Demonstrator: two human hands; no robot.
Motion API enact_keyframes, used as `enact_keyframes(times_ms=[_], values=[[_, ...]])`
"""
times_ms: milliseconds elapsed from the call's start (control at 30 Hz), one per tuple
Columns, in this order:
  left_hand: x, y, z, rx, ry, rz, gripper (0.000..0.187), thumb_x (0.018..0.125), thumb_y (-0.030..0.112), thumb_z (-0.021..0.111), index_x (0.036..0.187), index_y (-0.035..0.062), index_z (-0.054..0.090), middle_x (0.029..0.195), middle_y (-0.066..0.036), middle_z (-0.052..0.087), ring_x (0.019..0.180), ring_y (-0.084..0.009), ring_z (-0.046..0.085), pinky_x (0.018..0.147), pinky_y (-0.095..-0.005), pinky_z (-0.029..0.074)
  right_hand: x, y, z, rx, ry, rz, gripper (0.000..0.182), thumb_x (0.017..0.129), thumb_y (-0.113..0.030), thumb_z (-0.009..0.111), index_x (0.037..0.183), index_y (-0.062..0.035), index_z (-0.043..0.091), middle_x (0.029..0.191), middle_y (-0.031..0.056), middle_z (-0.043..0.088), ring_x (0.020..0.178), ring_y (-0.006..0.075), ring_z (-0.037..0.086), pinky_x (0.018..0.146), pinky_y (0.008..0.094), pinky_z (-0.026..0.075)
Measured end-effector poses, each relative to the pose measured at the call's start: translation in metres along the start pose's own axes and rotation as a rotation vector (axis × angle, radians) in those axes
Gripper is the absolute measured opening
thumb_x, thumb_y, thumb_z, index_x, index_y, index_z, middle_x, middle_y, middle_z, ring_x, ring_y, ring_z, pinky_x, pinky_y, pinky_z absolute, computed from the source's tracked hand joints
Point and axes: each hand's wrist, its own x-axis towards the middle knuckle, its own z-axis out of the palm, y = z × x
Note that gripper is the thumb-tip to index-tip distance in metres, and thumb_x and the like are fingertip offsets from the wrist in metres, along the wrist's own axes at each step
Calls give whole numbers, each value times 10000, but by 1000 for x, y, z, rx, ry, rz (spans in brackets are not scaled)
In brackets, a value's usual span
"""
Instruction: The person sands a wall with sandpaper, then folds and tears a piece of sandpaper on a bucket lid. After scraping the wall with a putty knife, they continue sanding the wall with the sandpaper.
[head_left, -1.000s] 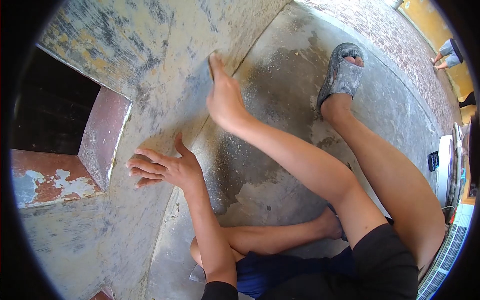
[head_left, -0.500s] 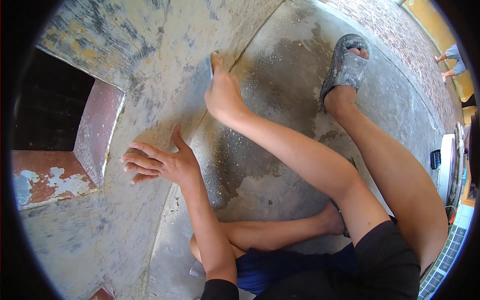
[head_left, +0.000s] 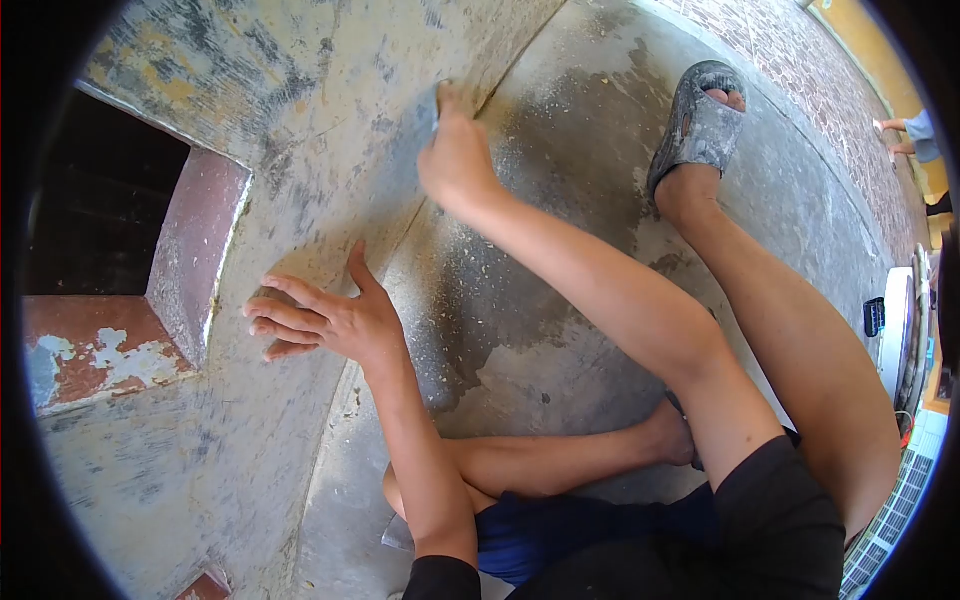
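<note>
My left hand (head_left: pixel 345 318) is spread out with its fingers apart, propped against the scuffed, patchy wall (head_left: pixel 300 180). Farther up, near the seam between wall and floor, my right hand (head_left: pixel 458 165) is closed on a thin flat piece (head_left: pixel 436 115) pressed to the wall. Only a narrow pale edge of that piece shows beside the finger, and its kind cannot be made out. The right hand is slightly smeared by motion. Pale dust and crumbs are scattered on the concrete floor (head_left: pixel 540 240) below it.
A dark opening with a chipped red frame (head_left: pixel 195 250) breaks the wall at left. My foot in a dusty grey sandal (head_left: pixel 705 120) rests on the floor; my other leg is folded below. Another person's arms (head_left: pixel 900 137) show at far right, above a small black object (head_left: pixel 874 317).
My right hand has shifted slightly up and to the right along the wall with the thin flat piece. My left hand stays in nearly the same place, fingers still spread.
</note>
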Motion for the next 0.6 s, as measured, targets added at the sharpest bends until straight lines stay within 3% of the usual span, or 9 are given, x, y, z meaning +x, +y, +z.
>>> enact_keyframes(times_ms=[67, 100, 167, 267, 400, 467, 500, 567, 600], values=[[1, 5, 1, 0, 4, -13, 1110, 840, 578, 753, 1583, -35, 201, 1658, -270, -1, 1528, -431, -168, 1155, -641, -166, 13, 46, 23, -552, 469, -600, 674, 870, 129, 407, 1533, 60, 308, 1117, 289, 655, 859, 286, 702, 810, 355, 606], [1, 7, 0, 1, 13, -23, 1112, 838, 574, 759, 1583, -34, 201, 1660, -265, 1, 1529, -429, -166, 1156, -637, -167, 21, 43, 18, -554, 471, -596, 674, 870, 129, 407, 1533, 60, 308, 1117, 289, 655, 859, 286, 702, 810, 355, 606], [3, 4, 0, -4, 12, -8, 1112, 835, 571, 763, 1582, -34, 202, 1661, -263, 0, 1531, -425, -164, 1159, -632, -167, 47, 27, 3, -303, 324, -148, 662, 877, 104, 427, 1529, 56, 320, 1142, 297, 656, 932, 349, 702, 850, 391, 583], [1, 2, -2, -6, 19, 8, 1117, 828, 567, 771, 1582, -32, 205, 1663, -257, 3, 1533, -419, -161, 1163, -625, -167, 35, 27, 4, -260, 250, -181, 654, 878, 94, 436, 1523, 51, 335, 1197, 332, 635, 1092, 414, 662, 925, 431, 545], [2, 5, 0, -10, 34, 4, 1130, 815, 562, 786, 1582, -33, 207, 1660, -269, 15, 1532, -428, -157, 1158, -628, -168, 47, 28, -14, -430, 317, -245, 655, 882, 93, 444, 1527, 37, 343, 1268, 338, 607, 1136, 419, 647, 961, 432, 524], [1, 1, 0, -5, 33, 18, 1131, 813, 553, 793, 1581, -34, 207, 1657, -278, 16, 1531, -435, -153, 1158, -629, -166, 68, 23, -21, -132, 295, -57, 641, 894, 73, 456, 1525, 20, 361, 1326, 334, 575, 1179, 419, 624, 996, 427, 506], [1, 0, 1, -2, 32, 22, 1132, 812, 544, 799, 1581, -36, 206, 1655, -286, 17, 1530, -443, -148, 1157, -630, -163, 60, 25, -15, -139, 294, -61, 641, 894, 73, 456, 1525, 20, 361, 1326, 334, 575, 1179, 419, 624, 996, 427, 506], [1, 4, 0, -19, 35, -3, 1130, 812, 539, 802, 1581, -36, 207, 1654, -291, 15, 1529, -447, -143, 1159, -630, -156, 38, 32, -3, -264, 207, -206, 675, 829, 153, 459, 1492, 97, 343, 1497, 303, 424, 1411, 424, 404, 1241, 427, 251], [2, 8, -1, -31, 35, -14, 1128, 813, 535, 804, 1581, -36, 207, 1652, -296, 13, 1529, -452, -137, 1161, -630, -149, 46, 32, -5, -275, 211, -209, 675, 829, 153, 459, 1492, 97, 343, 1497, 303, 424, 1411, 424, 404, 1241, 427, 251]])
